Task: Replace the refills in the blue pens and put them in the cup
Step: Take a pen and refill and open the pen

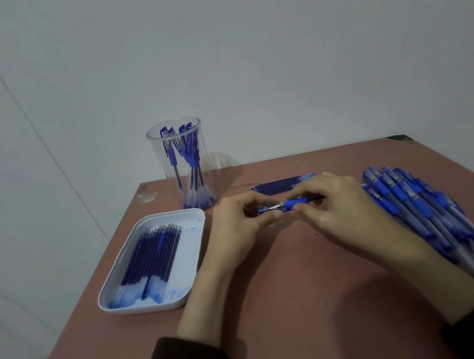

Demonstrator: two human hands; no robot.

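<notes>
A blue pen point(290, 203) lies level between both hands over the middle of the table. My left hand point(237, 229) pinches its tip end, where a metal point shows. My right hand point(340, 209) grips the blue grip and the barrel. A clear cup point(181, 169) with several blue pens stands at the back left. A white tray point(195, 217) at the left holds several dark blue refills point(151, 255). A few more refills point(281, 185) lie just behind my hands. A pile of blue pens point(420, 209) lies at the right.
The reddish table point(281, 312) has its left edge running beside the tray and its back edge against a pale wall. A small crumpled clear scrap point(147, 197) lies at the back left corner. Dark sleeves cover both forearms.
</notes>
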